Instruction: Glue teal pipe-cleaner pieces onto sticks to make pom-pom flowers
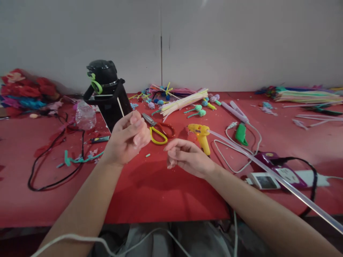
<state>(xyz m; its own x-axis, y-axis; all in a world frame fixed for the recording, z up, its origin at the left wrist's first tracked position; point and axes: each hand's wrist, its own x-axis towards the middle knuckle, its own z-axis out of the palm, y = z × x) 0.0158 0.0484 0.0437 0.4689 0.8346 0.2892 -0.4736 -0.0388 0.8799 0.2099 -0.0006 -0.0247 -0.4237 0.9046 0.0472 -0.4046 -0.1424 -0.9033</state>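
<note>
My left hand [130,137] is raised over the red table with its fingers curled in and thumb pressed to them. Whatever it pinches, if anything, is hidden. To its right, my right hand [189,157] hovers lower, thumb and fingertips drawn together; no object can be made out between them. The two hands are apart. Just beyond them lie scissors [158,132] with one yellow and one red handle. A yellow glue gun [200,135] stands behind my right hand, a long clear glue stick [268,171] running from its back. A tiny pale green piece [148,155] lies between the hands.
A black flask [107,89] stands at the back left near a clear plastic bottle [85,114]. Pipe cleaners [184,103] are heaped by the wall. A flat iron [235,111], a green object [241,135], cables and a power strip [288,176] occupy the right.
</note>
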